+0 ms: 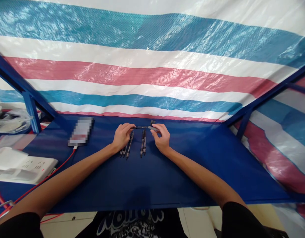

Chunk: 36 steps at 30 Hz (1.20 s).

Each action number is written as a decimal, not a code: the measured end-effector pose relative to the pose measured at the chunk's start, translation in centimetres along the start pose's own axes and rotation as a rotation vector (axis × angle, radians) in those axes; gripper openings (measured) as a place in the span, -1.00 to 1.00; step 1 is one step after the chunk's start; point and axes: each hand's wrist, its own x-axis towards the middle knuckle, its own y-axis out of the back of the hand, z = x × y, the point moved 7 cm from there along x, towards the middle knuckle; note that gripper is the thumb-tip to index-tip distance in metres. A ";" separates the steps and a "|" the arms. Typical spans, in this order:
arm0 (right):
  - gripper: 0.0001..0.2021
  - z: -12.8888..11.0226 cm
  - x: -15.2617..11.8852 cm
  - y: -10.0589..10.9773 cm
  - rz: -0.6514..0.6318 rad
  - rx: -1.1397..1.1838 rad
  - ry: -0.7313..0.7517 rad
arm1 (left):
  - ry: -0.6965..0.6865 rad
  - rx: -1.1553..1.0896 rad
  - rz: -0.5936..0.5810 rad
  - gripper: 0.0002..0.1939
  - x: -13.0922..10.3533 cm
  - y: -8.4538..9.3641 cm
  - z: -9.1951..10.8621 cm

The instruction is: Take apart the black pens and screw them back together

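Two hands, the left hand and the right hand, are grasping one pen by its opposite ends, over the blue surface. On its near side, other pens lie in two groups; a phone lies farther left.

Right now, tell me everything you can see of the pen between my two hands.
The pen is slim, mostly dark, turning grey toward its right end, and looks like plastic. It is held roughly level, left to right, over the blue table, with the left hand pinching one end and the right hand the other. Its tips are hidden.
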 end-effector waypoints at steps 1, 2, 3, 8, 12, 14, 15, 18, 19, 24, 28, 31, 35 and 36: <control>-0.81 -0.1 0.0 0.0 -0.002 -0.010 0.000 | 0.007 0.002 -0.003 -0.75 0.0 0.0 0.0; -0.82 -0.2 0.1 0.0 -0.007 -0.023 0.001 | 0.010 0.005 -0.007 -0.74 0.0 -0.1 -0.1; -0.82 -0.3 0.1 -0.1 -0.015 -0.037 0.004 | 0.006 0.007 -0.011 -0.74 0.0 -0.1 -0.1; -0.83 -0.6 0.1 -0.4 -0.054 -0.090 0.029 | -0.061 0.014 -0.025 -0.71 -0.2 -0.4 0.3; -0.85 -0.9 0.0 -0.6 -0.074 -0.090 0.062 | -0.071 0.002 -0.019 -0.72 -0.2 -0.3 0.4; -0.85 -0.9 0.1 -0.6 -0.083 -0.085 0.055 | -0.064 0.002 -0.025 -0.72 -0.2 -0.4 0.4; -0.84 -1.0 0.1 -0.6 -0.085 -0.082 0.050 | -0.061 0.003 -0.027 -0.72 -0.2 -0.4 0.4; -0.85 -1.1 0.1 -0.4 -0.072 -0.082 0.046 | -0.047 0.005 -0.026 -0.72 -0.2 -0.4 0.3; -0.85 -1.1 0.1 -0.4 -0.064 -0.088 0.046 | -0.040 0.006 -0.021 -0.72 -0.2 -0.4 0.2; -0.86 -1.0 0.2 -0.3 -0.057 -0.093 0.036 | -0.021 0.007 -0.010 -0.74 -0.1 -0.1 0.2; -0.88 -1.0 0.2 -0.3 -0.044 -0.072 0.050 | -0.017 0.004 -0.007 -0.74 -0.1 0.0 0.2; -0.88 -0.8 0.2 -0.3 -0.050 -0.089 0.039 | -0.022 -0.001 -0.002 -0.75 -0.1 0.0 0.2; -0.87 -0.6 0.1 -0.3 -0.055 -0.097 0.021 | -0.024 0.000 -0.006 -0.75 -0.1 0.0 0.3; -0.87 -0.7 0.1 -0.3 -0.056 -0.095 0.022 | -0.024 0.001 -0.006 -0.75 -0.1 0.0 0.3</control>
